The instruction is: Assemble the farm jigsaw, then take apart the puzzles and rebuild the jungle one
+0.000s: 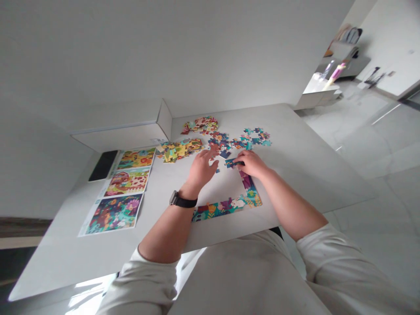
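My right hand [252, 164] is closed around a dark blue puzzle piece [231, 163], held just above the top of the partly built puzzle border [229, 204]. The border runs along the table's near edge and up its right side. My left hand [202, 167], with a black watch on the wrist, rests on the table with fingers stretched toward the loose blue pieces [219, 141]. More loose pieces lie beyond in a yellow pile [179, 149], a pink pile [200, 124] and a teal group [254, 136].
A sheet with three picture prints [123, 188] lies at the left of the white table [295, 162]. A white box [131, 131] stands at the back left, a black phone [103, 165] beside it. Beyond the table to the right is tiled floor.
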Demonstrator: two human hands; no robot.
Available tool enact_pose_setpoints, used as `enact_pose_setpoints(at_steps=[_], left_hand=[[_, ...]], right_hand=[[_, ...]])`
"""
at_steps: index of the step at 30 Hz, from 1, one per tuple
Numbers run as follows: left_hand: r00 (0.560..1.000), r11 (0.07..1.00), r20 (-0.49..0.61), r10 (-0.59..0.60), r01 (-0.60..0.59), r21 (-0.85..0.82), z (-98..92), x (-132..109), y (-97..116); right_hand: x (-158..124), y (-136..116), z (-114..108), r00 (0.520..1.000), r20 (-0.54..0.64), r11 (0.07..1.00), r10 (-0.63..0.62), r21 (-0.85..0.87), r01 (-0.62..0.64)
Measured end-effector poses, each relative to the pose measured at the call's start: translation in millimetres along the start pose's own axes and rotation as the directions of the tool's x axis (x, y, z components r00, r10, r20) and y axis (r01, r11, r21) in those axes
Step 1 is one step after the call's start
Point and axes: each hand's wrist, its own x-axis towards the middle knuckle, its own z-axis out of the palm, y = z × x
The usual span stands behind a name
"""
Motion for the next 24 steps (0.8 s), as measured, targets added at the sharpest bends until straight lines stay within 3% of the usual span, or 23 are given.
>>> enact_pose_setpoints(at_steps=[4, 11, 19, 24], left_hand=[[0.996, 0.999, 0.071, -0.051, 0.051, 0.003, -20.4, -1.8, -25.7], [0.967, 0.984, 0.254, 0.030, -0.073, 0.164, -2.4, -8.9, -40.2], [0.970, 0.977, 0.224, 0.092, -0.132, 0.170, 1.1, -10.6, -33.5], [0.980, 0.980, 0.161, 0.115, -0.139, 0.145, 13.2, -8.9, -23.8]], right_hand=[[0.8, 3.8, 3.8, 1.000, 0.008, 1.000, -0.027, 0.015, 0.027], [2.4, 7.9, 7.4, 0.999, 0.001, 0.999, -0.049, 0.006, 0.049], [2.3, 9.5, 7.8, 0.998, -0.001, 0.998, -0.057, -0.008, 0.057], [1.8, 10.7, 7.6, 0.998, 0.011, 0.997, -0.070, -0.015, 0.070]])
